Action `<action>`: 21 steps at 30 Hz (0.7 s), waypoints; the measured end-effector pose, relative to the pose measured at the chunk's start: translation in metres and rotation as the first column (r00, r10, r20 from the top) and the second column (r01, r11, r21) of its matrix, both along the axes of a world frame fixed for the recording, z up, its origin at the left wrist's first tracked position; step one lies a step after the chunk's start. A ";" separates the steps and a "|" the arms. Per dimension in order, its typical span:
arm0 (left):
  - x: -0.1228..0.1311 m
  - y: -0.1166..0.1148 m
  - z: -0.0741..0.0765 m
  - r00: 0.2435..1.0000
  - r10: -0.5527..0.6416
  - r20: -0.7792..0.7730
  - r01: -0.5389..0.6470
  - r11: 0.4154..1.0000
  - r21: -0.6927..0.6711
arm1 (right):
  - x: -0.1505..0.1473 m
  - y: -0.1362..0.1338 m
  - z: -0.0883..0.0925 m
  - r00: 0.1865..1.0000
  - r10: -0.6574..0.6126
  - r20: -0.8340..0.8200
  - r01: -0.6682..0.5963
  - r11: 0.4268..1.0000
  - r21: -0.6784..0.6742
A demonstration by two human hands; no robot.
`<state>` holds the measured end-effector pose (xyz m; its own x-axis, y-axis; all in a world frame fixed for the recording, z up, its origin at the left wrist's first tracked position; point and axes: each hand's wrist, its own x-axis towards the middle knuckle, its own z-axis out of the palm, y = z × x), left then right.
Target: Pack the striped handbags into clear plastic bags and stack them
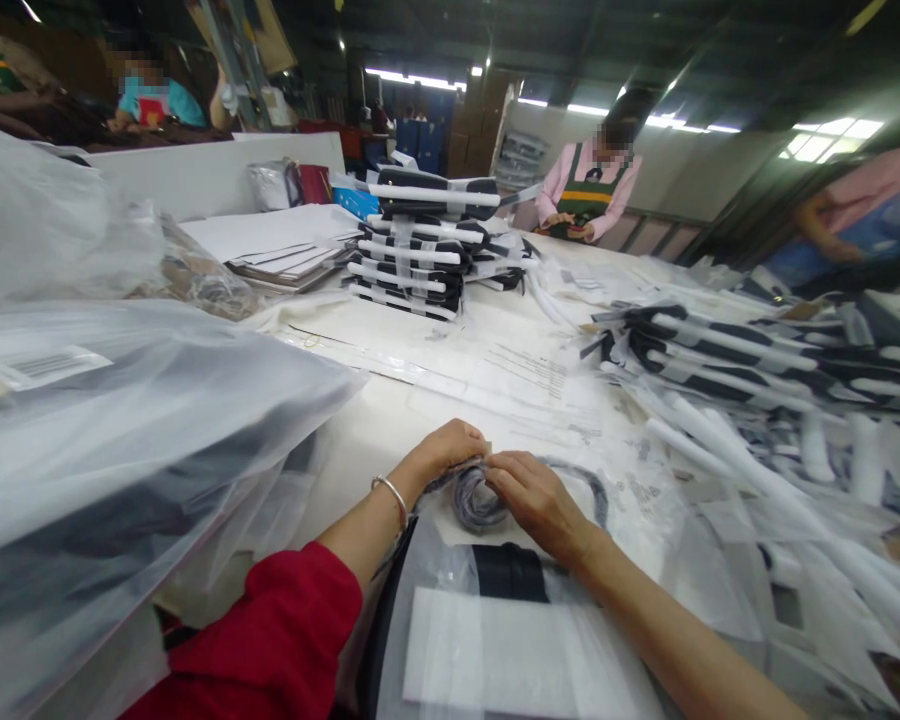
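A grey strap (474,515), seemingly wrapped in clear film, lies rolled in a coil at the far end of a black item in front of me. My left hand (456,447), with a bangle on its wrist, pinches the coil's upper left edge. My right hand (534,497) has its fingers closed on the coil's upper right side. A loose length of the strap loops out beyond my right hand. Below the hands, the black item (511,572) is covered by clear plastic and a white foam sheet (495,650).
Black bags with white foam tubes (420,250) stand stacked ahead; more such bags (750,350) pile up at right. Large plastic bags (120,400) fill the left side. White sheets (270,240) lie behind them. A person (589,190) is across the table, another at far right.
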<state>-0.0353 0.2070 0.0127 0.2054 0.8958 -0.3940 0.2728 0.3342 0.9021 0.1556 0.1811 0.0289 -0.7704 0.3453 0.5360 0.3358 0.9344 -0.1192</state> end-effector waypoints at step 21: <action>0.008 -0.027 0.016 0.943 0.099 -0.317 -0.034 0.978 0.204 | -0.017 0.033 0.022 0.889 -0.429 0.158 0.289 0.260 -0.921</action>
